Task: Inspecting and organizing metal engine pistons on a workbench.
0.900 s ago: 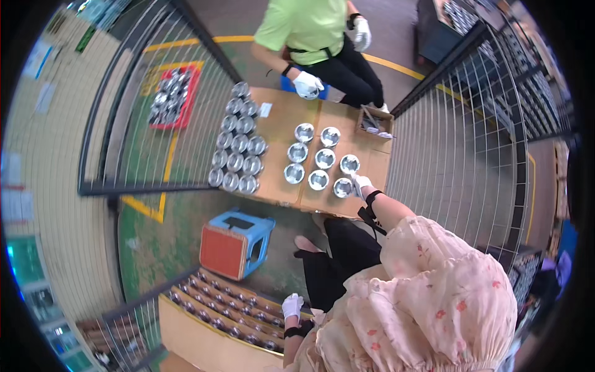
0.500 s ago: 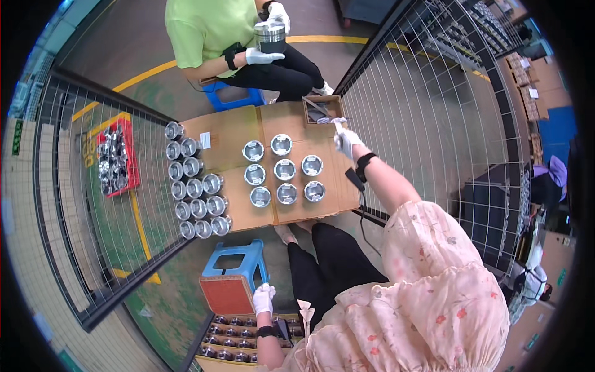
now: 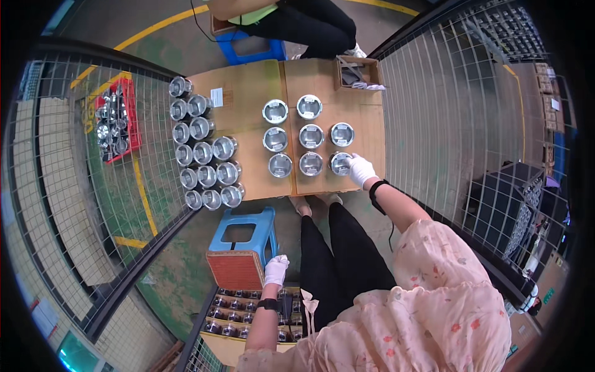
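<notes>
My right hand, in a white glove, is at the cardboard-covered table's near right. Its fingertips are closed on the rim of a silver piston, the nearest in the right column. Several more pistons stand crown up in short columns beside it. My left hand, gloved too, is held low and curled into a fist beside the blue stool, with nothing visible in it. Beneath it is a crate of smaller-looking pistons in rows.
Several pistons stand packed along the table's left edge. An open cardboard box with flat grey pieces sits at the far right corner. Wire mesh fences flank both sides. A person in dark trousers sits opposite. A red crate lies beyond the left fence.
My right hand has moved from beside the box, where it held something whitish, down to the near right piston. The view has shifted, so the co-worker's hands are out of sight.
</notes>
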